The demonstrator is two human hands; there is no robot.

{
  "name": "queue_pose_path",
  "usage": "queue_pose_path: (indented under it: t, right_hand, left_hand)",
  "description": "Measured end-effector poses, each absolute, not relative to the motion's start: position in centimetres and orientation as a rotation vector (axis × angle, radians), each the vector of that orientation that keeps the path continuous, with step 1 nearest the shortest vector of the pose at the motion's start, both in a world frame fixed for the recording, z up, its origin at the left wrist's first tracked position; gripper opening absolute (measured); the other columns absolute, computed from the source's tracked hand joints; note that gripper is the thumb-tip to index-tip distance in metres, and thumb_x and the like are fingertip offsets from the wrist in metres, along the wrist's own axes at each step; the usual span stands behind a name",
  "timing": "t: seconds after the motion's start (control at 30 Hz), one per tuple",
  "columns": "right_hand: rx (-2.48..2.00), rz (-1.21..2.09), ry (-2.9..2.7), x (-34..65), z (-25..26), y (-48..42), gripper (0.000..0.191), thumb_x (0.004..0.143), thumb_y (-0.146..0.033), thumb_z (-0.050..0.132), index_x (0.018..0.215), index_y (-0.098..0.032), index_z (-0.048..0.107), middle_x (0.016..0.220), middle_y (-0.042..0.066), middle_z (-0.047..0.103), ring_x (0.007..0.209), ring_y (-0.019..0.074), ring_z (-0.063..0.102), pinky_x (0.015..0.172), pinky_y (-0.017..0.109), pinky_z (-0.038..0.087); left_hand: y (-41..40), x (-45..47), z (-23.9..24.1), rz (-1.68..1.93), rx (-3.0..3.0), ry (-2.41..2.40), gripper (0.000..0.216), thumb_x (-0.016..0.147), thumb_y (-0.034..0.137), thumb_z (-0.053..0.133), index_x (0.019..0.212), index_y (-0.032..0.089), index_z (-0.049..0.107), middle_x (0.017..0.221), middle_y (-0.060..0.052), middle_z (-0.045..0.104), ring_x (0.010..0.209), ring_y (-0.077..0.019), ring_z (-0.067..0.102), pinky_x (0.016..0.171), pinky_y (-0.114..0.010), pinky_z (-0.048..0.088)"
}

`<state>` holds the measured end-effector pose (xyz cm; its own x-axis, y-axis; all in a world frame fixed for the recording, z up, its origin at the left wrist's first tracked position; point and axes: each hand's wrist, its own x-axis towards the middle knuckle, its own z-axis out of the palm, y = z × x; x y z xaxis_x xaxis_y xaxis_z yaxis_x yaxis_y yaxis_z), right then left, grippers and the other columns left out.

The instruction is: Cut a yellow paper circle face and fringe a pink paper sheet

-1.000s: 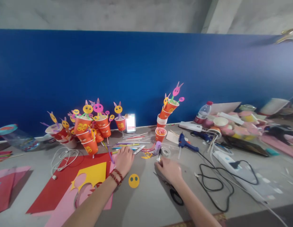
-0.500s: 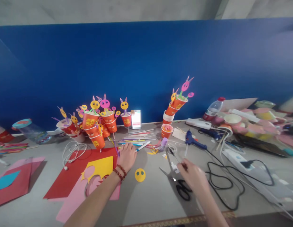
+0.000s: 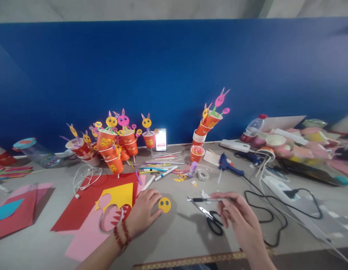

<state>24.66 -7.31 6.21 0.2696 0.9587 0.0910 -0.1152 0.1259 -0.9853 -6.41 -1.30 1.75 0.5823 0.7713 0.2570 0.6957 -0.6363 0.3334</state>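
While a pen is gripped between the closed fingertips of the right hand near the scissors, the yellow paper disc is seen flat on the grey table, its left edge met by the parted thumb and fingers of the left hand.

Single view: head camera, worn by the person. Viewpoint above the desk, on its near-edge side; a strip of that edge crosses the bottom of the frame. Faces forward and down, over the desktop to the far edge, where a blue panel rises; grey wall along the top. Left hand and right hand reach in from below, close to the lens. Field wide: desk runs past both sides of frame. Slight roll: near and far edges climb rightward.
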Motion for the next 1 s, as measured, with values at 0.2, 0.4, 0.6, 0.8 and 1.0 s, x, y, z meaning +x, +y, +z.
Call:
queue_pose_path:
  t: [0.2,0.4,0.6,0.8,1.0]
  right_hand:
    - [-1.024,1.176,-0.504,20.6,4.5,-3.7,0.033,0.075,-0.043,0.078,0.075,-0.022,0.052,0.063,-0.006,0.061,0.041,0.0049,0.041,0.034,0.012,0.036]
    - [-1.017,1.207,-0.46,19.4,2.2,-3.3,0.041,0.066,-0.045,0.085,0.069,-0.019,0.053,0.061,-0.007,0.056,0.037,0.0019,0.037,0.031,0.012,0.025]
    - [-1.023,1.275,-0.587,18.9,2.2,-3.5,0.043,0.075,-0.059,0.073,0.069,-0.017,0.064,0.057,-0.001,0.059,0.048,0.0117,0.054,0.043,0.021,0.044]
    - [-0.888,1.443,-0.478,18.9,2.3,-2.8,0.032,0.061,-0.03,0.091,0.067,-0.018,0.062,0.062,-0.005,0.052,0.056,0.0086,0.05,0.049,0.017,0.047]
    - [-0.871,1.543,-0.453,17.8,1.0,-3.4,0.035,0.071,-0.045,0.083,0.071,-0.02,0.059,0.056,-0.007,0.049,0.043,0.0064,0.042,0.037,0.016,0.034]
  left_hand:
    - [-5.2,-7.0,0.6,0.585,2.634,1.109,0.029,0.092,0.018,0.056,0.121,0.02,0.056,0.119,-0.009,0.063,0.111,-0.0265,0.056,0.101,-0.047,0.046]
    - [-6.6,-7.1,0.3,0.681,2.584,1.093,0.029,0.093,0.019,0.056,0.121,0.021,0.059,0.121,-0.01,0.064,0.11,-0.0255,0.059,0.098,-0.044,0.051]
    - [-5.4,-6.5,1.0,0.873,2.445,1.239,0.019,0.096,0.018,0.049,0.107,0.022,0.065,0.105,-0.008,0.069,0.099,-0.0224,0.065,0.088,-0.039,0.056]
    - [-5.9,-6.6,-0.3,0.675,2.69,1.099,0.032,0.092,0.015,0.053,0.123,0.019,0.059,0.122,-0.009,0.067,0.112,-0.0244,0.061,0.099,-0.044,0.052]
    - [-6.6,-6.4,-0.8,0.499,2.75,1.116,0.042,0.09,0.019,0.059,0.131,0.018,0.053,0.135,-0.01,0.06,0.12,-0.0274,0.056,0.104,-0.046,0.049]
